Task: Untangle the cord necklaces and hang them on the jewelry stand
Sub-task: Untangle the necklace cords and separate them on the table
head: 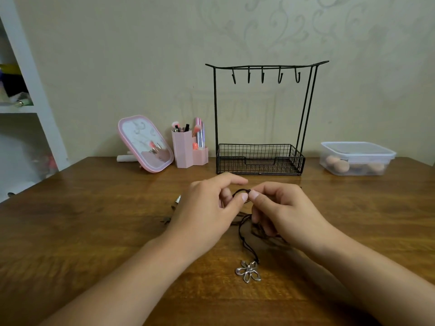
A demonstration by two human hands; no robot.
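The cord necklaces (244, 222) lie tangled on the counter (94, 231), between and beneath both hands. The left hand (207, 208) and right hand (282, 208) each pinch a short loop of black cord between thumb and forefinger, fingertips nearly touching. One cord runs toward 6 o'clock, ending in a silver flower pendant (248, 271) flat on the wood. The jewelry stand (261, 118), hooks bare, stands at 12 o'clock against the wall. A pink mirror (144, 143) and brush holder (186, 147) sit at 11 o'clock; a lidded plastic box (357, 158) at 2 o'clock.
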